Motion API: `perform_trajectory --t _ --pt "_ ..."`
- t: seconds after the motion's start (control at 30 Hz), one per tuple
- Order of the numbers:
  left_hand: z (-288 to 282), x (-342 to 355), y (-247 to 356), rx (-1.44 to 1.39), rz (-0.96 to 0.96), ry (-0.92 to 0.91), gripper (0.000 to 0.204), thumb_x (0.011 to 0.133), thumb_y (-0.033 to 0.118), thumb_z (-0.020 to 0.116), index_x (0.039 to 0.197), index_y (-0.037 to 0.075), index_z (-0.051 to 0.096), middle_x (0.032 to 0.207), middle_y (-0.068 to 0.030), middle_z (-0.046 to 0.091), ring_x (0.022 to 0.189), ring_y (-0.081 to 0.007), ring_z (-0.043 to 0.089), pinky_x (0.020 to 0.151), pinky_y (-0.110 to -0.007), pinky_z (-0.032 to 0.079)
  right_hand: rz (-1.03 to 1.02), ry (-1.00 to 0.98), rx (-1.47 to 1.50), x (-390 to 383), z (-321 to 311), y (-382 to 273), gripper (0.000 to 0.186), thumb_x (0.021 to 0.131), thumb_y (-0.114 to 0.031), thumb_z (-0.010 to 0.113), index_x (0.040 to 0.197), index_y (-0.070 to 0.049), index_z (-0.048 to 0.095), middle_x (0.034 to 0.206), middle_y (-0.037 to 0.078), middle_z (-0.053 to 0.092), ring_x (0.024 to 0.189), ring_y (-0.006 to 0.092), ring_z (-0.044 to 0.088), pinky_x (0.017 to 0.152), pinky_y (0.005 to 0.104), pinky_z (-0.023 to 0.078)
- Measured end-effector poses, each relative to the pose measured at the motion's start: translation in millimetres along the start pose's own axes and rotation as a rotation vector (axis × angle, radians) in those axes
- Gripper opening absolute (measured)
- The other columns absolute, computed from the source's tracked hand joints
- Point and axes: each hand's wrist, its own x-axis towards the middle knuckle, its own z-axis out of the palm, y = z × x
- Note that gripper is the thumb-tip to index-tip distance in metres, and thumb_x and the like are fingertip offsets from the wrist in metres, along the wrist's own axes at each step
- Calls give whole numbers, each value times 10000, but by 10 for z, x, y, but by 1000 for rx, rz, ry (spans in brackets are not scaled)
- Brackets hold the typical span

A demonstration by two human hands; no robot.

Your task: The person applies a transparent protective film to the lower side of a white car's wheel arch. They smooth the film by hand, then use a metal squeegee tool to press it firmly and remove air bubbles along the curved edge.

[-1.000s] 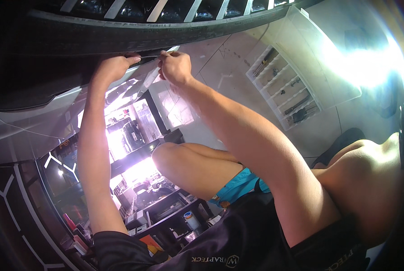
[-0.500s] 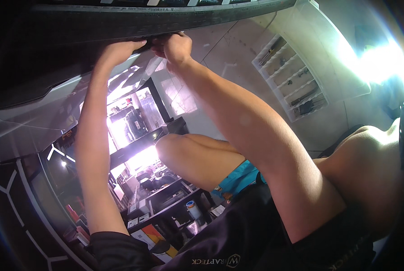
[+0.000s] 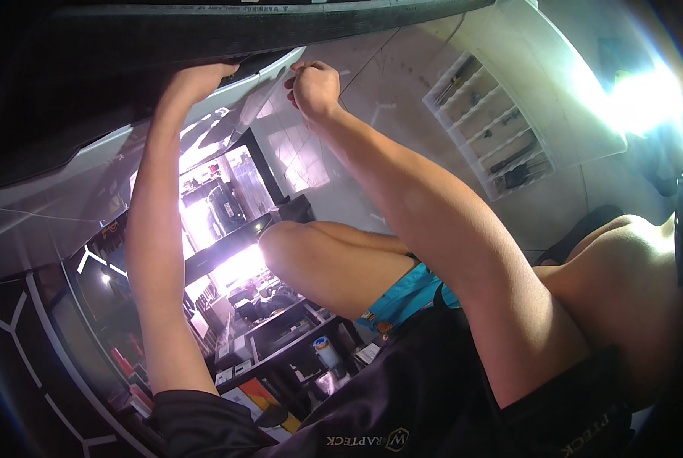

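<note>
At the upper left, my left hand [image 3: 202,80] is closed at the edge of a dark liner [image 3: 128,91], its thumb stretched along it and its other fingers lost in shadow. Beside the liner runs the pale, curved edge of a car body panel [image 3: 269,76]. My right hand [image 3: 316,90] is just off the end of that edge, fingers curled into a pinch. Anything between them is too small or hidden to make out. Above both hands passes the black sidewall of a tyre [image 3: 334,29].
A clear compartment tray [image 3: 488,126] with tools and small parts lies on the floor to the right. Below stands a dark bench [image 3: 292,336] bearing boxes and a blue-and-white can [image 3: 326,353]. My bent knee [image 3: 288,248] is beneath my right forearm. A bright lamp glares at the right.
My right hand has moved right, away from my left hand and off the dark liner, uncovering the panel's pale edge. My left hand has shifted slightly left.
</note>
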Motion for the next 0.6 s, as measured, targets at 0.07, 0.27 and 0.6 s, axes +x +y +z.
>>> perform_trajectory --t 0.07,0.27,0.6 --pt "17 24 -24 25 27 24 572 867 464 812 1296 91 751 1404 -179 678 1278 -325 643 1122 -374 432 -22 -10 -14 15 40 36 288 946 -24 415 1054 2 681 794 113 679 589 159 580 516 313 443" --pt "53 130 -98 19 47 -2 541 875 461 803 1287 113 759 1390 -159 692 1252 -312 658 1104 -367 446 -71 4 -68 80 43 120 269 955 -37 436 1049 8 684 792 110 672 601 159 580 524 310 445" --pt "39 75 -74 -54 4 1 570 862 467 810 1276 78 760 1381 -192 689 1256 -336 655 1097 -378 451 -113 16 -189 57 50 162 293 932 -61 489 1088 42 716 823 122 695 667 169 618 596 312 494"
